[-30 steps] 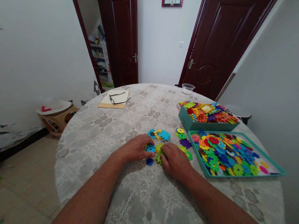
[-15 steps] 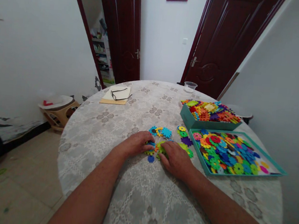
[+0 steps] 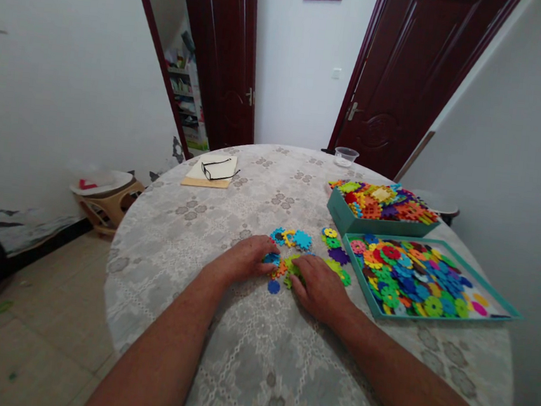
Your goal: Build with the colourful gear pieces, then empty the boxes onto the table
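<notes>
Fingers pinched in from both sides: left hand (image 3: 246,261) and right hand (image 3: 317,284) grasp the small gear cluster (image 3: 284,269) between them. Only a few pieces look joined; a blue-yellow group (image 3: 291,237) lies just beyond, and heaps sit unused in the tray (image 3: 358,276) and box (image 3: 345,220) to the right.

Grey floral lace tablecloth (image 3: 254,367), teal tray (image 3: 359,283) of multicoloured discs (image 3: 411,277), dark red doors (image 3: 404,75), black glasses (image 3: 219,170)

2 hands (image 3: 246,261) (image 3: 320,289), 2 teal boxes (image 3: 378,226) (image 3: 358,270), 1 pr glasses (image 3: 219,169), 1 notebk (image 3: 195,180), 1 cup (image 3: 346,156), 2 doors (image 3: 226,65) (image 3: 406,82).
</notes>
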`<move>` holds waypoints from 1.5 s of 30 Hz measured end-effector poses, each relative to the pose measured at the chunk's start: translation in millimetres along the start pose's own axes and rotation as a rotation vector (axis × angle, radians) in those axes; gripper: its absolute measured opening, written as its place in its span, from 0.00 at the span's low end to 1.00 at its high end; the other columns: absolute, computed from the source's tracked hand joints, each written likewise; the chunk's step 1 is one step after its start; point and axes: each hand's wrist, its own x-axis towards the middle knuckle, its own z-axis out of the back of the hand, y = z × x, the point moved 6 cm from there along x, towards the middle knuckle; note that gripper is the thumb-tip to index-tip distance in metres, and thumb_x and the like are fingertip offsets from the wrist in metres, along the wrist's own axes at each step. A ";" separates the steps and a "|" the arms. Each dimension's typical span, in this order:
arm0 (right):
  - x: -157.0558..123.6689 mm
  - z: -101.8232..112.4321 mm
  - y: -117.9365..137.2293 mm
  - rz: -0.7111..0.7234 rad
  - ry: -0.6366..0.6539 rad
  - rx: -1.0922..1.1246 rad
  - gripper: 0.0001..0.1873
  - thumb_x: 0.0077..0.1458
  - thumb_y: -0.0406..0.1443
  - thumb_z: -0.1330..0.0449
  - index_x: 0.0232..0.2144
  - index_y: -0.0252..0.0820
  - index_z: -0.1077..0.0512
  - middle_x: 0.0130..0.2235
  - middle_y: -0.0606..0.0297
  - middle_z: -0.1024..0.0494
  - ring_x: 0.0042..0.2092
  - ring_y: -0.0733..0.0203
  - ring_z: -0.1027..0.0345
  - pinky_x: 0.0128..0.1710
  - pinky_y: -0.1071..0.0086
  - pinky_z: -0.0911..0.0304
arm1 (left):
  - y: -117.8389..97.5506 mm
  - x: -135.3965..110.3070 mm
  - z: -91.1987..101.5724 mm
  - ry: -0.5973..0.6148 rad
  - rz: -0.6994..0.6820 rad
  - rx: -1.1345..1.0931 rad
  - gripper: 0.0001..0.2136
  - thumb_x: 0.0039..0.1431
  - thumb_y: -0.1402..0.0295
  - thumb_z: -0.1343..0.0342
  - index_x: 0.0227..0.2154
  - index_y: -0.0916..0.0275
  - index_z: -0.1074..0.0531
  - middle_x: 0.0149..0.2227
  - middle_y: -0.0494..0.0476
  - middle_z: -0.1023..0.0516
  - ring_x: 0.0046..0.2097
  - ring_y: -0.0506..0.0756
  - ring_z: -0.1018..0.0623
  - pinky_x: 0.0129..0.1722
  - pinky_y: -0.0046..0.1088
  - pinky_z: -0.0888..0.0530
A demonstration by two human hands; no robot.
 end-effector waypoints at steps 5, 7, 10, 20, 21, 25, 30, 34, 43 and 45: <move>-0.3 0.0 0.0 0.007 -0.013 0.023 0.11 0.68 0.38 0.43 0.48 0.41 0.26 0.48 0.52 0.22 0.52 0.49 0.30 0.54 0.58 0.34 | 0.4 -0.9 3.6 -0.018 0.036 -0.023 0.16 0.58 0.67 0.37 0.50 0.50 0.22 0.51 0.57 0.20 0.55 0.60 0.24 0.59 0.39 0.29; -0.7 -0.8 -1.8 0.016 -0.028 0.061 0.11 0.68 0.37 0.43 0.49 0.41 0.26 0.49 0.52 0.22 0.52 0.49 0.30 0.55 0.57 0.34 | 0.2 -1.0 4.8 -0.018 0.046 -0.031 0.15 0.59 0.67 0.38 0.49 0.51 0.22 0.51 0.57 0.20 0.55 0.60 0.24 0.59 0.39 0.30; -0.7 0.5 -5.6 0.038 -0.071 0.181 0.12 0.67 0.36 0.43 0.51 0.40 0.27 0.49 0.53 0.22 0.52 0.51 0.29 0.55 0.58 0.33 | 0.1 0.3 5.0 -0.018 0.032 -0.047 0.13 0.60 0.68 0.41 0.47 0.53 0.21 0.49 0.57 0.19 0.52 0.60 0.23 0.57 0.38 0.28; 2.6 14.4 -24.5 -0.129 -0.160 0.456 0.16 0.67 0.38 0.44 0.52 0.42 0.24 0.49 0.57 0.17 0.49 0.52 0.23 0.51 0.60 0.30 | 17.5 1.4 27.2 -0.226 0.209 -0.061 0.10 0.65 0.57 0.43 0.36 0.56 0.22 0.34 0.56 0.20 0.36 0.57 0.23 0.39 0.36 0.28; 2.6 14.4 -24.9 -0.125 -0.156 0.446 0.16 0.67 0.39 0.44 0.53 0.42 0.24 0.49 0.56 0.17 0.49 0.52 0.23 0.52 0.59 0.30 | 19.0 0.3 29.3 -0.244 0.236 -0.050 0.11 0.65 0.56 0.44 0.34 0.56 0.23 0.31 0.55 0.21 0.34 0.57 0.24 0.37 0.36 0.29; 2.5 13.4 -22.6 -0.055 -0.132 0.366 0.15 0.67 0.37 0.45 0.51 0.42 0.23 0.51 0.55 0.17 0.52 0.51 0.23 0.55 0.58 0.32 | 23.4 -2.1 31.5 -0.285 0.322 -0.060 0.13 0.66 0.56 0.46 0.30 0.57 0.28 0.27 0.54 0.24 0.31 0.56 0.27 0.33 0.33 0.32; 1.5 12.3 -19.1 -0.016 -0.121 0.328 0.15 0.67 0.36 0.45 0.51 0.41 0.24 0.51 0.55 0.18 0.53 0.52 0.24 0.56 0.60 0.32 | 26.1 -0.8 29.1 -0.290 0.387 -0.080 0.11 0.65 0.60 0.47 0.30 0.59 0.28 0.28 0.54 0.24 0.32 0.56 0.26 0.34 0.32 0.33; -0.5 9.6 -15.4 0.021 -0.087 0.280 0.14 0.68 0.35 0.46 0.51 0.41 0.25 0.50 0.55 0.18 0.52 0.52 0.24 0.55 0.60 0.33 | 28.4 -0.3 28.2 -0.270 0.425 -0.169 0.06 0.64 0.65 0.47 0.32 0.60 0.28 0.29 0.52 0.22 0.31 0.53 0.25 0.33 0.28 0.32; 0.8 3.0 -23.6 -0.001 -0.054 0.169 0.14 0.67 0.32 0.46 0.52 0.40 0.26 0.48 0.53 0.22 0.50 0.52 0.27 0.52 0.62 0.34 | 26.3 -0.9 30.6 -0.265 0.416 -0.136 0.10 0.64 0.62 0.45 0.29 0.60 0.28 0.27 0.51 0.23 0.30 0.52 0.27 0.30 0.27 0.35; 0.4 4.5 -22.2 -0.010 -0.042 0.164 0.15 0.67 0.33 0.46 0.52 0.39 0.27 0.48 0.53 0.22 0.49 0.52 0.27 0.51 0.62 0.33 | 29.7 -2.4 34.0 -0.288 0.449 -0.007 0.10 0.65 0.62 0.44 0.29 0.60 0.27 0.29 0.53 0.24 0.32 0.54 0.27 0.32 0.28 0.35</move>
